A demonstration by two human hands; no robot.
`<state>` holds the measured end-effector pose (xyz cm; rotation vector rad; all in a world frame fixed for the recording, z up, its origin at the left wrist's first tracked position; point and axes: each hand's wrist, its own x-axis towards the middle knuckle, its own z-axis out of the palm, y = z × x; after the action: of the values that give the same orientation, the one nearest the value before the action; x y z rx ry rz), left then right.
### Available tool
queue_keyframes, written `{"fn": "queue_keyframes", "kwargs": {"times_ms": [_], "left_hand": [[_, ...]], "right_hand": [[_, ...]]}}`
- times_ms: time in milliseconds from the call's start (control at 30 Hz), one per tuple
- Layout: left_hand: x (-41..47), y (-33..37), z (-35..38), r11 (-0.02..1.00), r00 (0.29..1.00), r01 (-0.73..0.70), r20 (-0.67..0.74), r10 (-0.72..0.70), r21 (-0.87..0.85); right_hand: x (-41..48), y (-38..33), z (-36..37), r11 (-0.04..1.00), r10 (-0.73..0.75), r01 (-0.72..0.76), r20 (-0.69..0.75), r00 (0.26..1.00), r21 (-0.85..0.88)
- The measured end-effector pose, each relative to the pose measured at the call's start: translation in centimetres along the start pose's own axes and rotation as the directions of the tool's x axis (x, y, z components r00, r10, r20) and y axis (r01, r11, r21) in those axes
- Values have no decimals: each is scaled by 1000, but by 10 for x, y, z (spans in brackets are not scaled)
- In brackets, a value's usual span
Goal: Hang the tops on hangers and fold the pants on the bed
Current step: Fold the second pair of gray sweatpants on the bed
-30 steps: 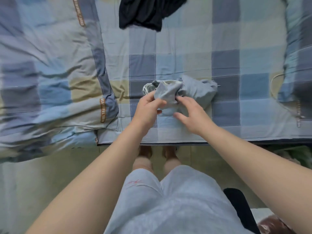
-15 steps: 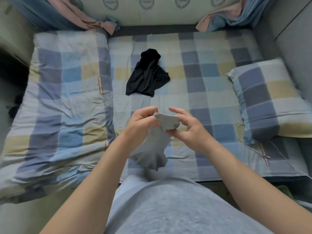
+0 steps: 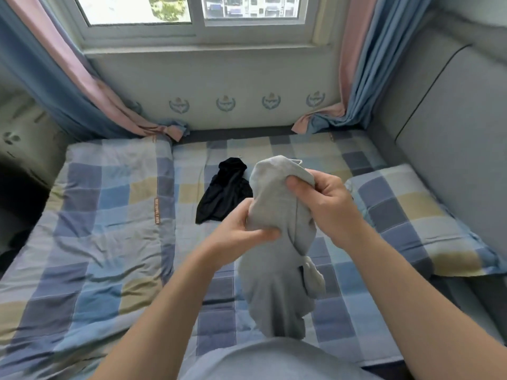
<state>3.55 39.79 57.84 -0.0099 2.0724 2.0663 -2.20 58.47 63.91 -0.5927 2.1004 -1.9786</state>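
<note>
A grey garment [image 3: 277, 259] hangs bunched in the air above the bed [image 3: 274, 149], held by both hands. My right hand [image 3: 323, 204] pinches its upper edge, thumb on the cloth. Lower and to the left, my left hand [image 3: 238, 237] grips a fold of the same garment. A crumpled black garment [image 3: 225, 193] lies on the checked sheet behind them, toward the middle of the bed. Whether the grey piece is a top or pants cannot be told.
A folded checked quilt [image 3: 96, 229] covers the bed's left half. A checked pillow [image 3: 417, 215] lies at the right beside a grey padded headboard [image 3: 452, 133]. Curtains [image 3: 365, 64] and a window [image 3: 192, 12] stand beyond the far edge.
The grey garment went from lying on the bed's near edge to hanging in the air in both hands. My head tilted up, bringing the window and curtains into view.
</note>
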Motion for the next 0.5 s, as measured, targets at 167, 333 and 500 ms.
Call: {"fn": "queue_keyframes", "kwargs": {"times_ms": [167, 333, 500], "left_hand": [[13, -26, 24, 961, 988, 20, -150, 23, 278], [10, -12, 23, 939, 925, -104, -316, 212, 328], [12, 3, 13, 821, 872, -54, -374, 316, 568]], "right_hand": [[10, -19, -29, 999, -34, 33, -195, 980, -7], [8, -11, -62, 987, -100, 59, -278, 955, -152], [3, 10, -82, 981, 10, -92, -433, 901, -170]]}}
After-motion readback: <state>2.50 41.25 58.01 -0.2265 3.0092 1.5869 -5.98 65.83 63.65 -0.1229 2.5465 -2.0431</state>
